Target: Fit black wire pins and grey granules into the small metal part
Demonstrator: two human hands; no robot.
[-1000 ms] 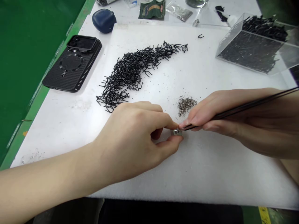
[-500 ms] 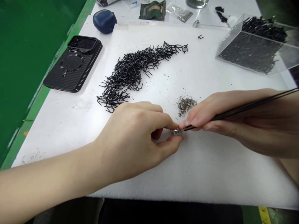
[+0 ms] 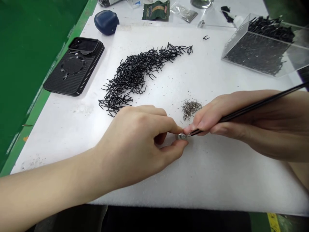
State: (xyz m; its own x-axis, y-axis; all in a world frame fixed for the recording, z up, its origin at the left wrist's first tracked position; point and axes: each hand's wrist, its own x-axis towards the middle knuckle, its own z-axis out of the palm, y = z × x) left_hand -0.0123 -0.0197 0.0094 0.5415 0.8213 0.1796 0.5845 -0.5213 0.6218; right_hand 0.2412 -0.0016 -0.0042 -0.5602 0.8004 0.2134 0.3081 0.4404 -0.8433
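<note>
From where I stand, the left hand [image 3: 140, 141] has its thumb and index finger pinched around a small metal piece [image 3: 182, 136], low on the white sheet [image 3: 217, 183] and toward its near edge. The right hand [image 3: 243, 125] is closed on a pair of black tweezers [image 3: 256, 105], their tips right at that metal piece; the fingers crowd in so tightly that I can't tell whether the tips are holding anything.

Just beyond the fingers lies a little heap of tiny brownish bits [image 3: 191, 109]. Farther off, a long curved pile of black forked pieces [image 3: 135, 74] stretches from the left side of the sheet up toward its far edge, and one lone forked piece [image 3: 206, 37] sits apart, near that same edge.

At the far right corner of the sheet stands a clear plastic box [image 3: 238, 34], open at the top and well stocked with black pieces [image 3: 271, 29]. Along the far edge of the tabletop [image 3: 48, 132] there's a clear bag [image 3: 178, 10] with grey bits in it, beside a green packet [image 3: 155, 11] whose contents don't show. A rounded blue case [image 3: 106, 22] sits near the far left corner, and a black phone [image 3: 74, 66] lies along the left edge.
</note>
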